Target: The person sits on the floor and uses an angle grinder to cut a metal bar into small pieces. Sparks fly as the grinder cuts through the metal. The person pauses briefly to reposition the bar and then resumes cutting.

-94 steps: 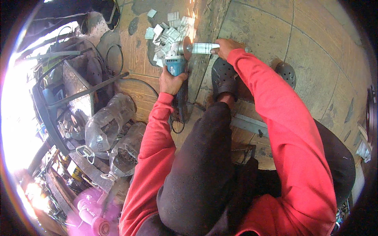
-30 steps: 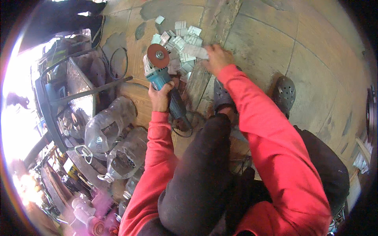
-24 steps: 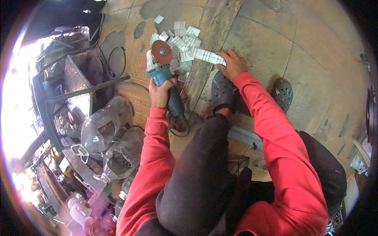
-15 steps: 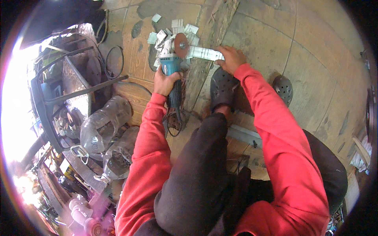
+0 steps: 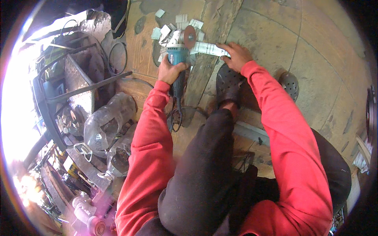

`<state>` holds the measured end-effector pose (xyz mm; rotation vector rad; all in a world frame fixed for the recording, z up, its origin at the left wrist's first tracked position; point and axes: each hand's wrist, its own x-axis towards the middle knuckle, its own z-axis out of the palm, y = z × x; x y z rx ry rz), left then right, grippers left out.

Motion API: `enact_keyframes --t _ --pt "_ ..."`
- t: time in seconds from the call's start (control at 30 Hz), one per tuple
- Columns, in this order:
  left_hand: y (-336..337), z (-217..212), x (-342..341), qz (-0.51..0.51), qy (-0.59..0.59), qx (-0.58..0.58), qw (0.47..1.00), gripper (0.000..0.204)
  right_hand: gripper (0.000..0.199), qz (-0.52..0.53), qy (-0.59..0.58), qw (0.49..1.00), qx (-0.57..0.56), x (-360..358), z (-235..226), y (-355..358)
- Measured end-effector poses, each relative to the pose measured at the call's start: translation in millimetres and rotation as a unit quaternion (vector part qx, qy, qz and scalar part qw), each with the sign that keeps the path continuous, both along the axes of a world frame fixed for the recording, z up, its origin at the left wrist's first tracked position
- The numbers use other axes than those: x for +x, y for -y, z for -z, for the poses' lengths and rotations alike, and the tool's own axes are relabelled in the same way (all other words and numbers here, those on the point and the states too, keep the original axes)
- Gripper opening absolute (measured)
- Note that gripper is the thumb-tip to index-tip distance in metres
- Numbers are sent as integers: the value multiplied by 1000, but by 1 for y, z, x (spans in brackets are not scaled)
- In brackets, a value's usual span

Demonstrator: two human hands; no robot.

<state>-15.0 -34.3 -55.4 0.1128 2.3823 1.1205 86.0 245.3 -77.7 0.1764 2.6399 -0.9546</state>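
Left hand point(image 5: 170, 70) grips teal grinder point(image 5: 179, 59) | right hand point(image 5: 235, 56) pins metal strip point(image 5: 208, 48)

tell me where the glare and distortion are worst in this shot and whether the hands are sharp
Head view: daylight blows out the left rim to white, with a pink flare low left over the clear plastic bottles. Fisheye bending curves the paving joints toward the dark rim. The centre is fairly sharp: the left hand on the teal angle grinder and the right hand on the pale metal strip read clearly.

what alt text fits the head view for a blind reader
A person in red sleeves grips a blue angle grinder in the left hand while the right hand pins a metal strip beside small cut metal pieces.
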Motion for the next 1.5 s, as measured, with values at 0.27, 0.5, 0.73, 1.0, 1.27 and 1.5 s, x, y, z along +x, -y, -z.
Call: enact_keyframes --t 0.27,0.5,0.73,1.0,1.27,1.5 --pt "-1 6 -5 11 -28 -39 999 66 50 -16 -4 1000 4 -2 -3 -2" --pt "3 14 -5 23 -28 -28 999 70 50 -19 1 1000 4 -2 -5 -3" --pt "4 20 -6 26 -30 -24 999 71 52 -14 -9 1000 12 -1 -4 -2" --pt "-6 14 -4 20 -56 -57 997 72 52 -18 -18 1000 17 -1 -7 -2" --pt "-17 -7 3 40 -72 -130 988 68 54 -23 -23 999 9 2 0 -4" --pt "-19 -17 10 19 -56 -109 992 68 56 -20 -11 1000 -11 1 0 -5"
